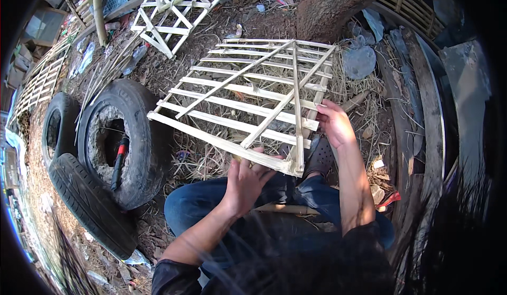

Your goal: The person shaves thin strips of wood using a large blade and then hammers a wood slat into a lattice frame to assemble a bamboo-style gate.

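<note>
A panel of pale split-bamboo strips, a bamboo lattice (232, 91), tilts in front of me above the ground. Several crosswise slats are joined by diagonal strips. My left hand (244, 186) holds its near edge from below, the fingertips partly hidden by the thick front slat. At the right edge, my right hand (337, 125) grips the slat ends between thumb and fingers. My bent knees in blue jeans are beneath the near side, and a dark clog (320, 158) shows beside the lattice's near right corner.
Old tyres (138, 136) lie at the left, with a red-and-black-handled tool (121, 160) in one. Another bamboo lattice (174, 18) rests farther off. A tree trunk (335, 5) rises at the back. Wooden planks (430, 121) line the right; straw and litter cover the ground.
</note>
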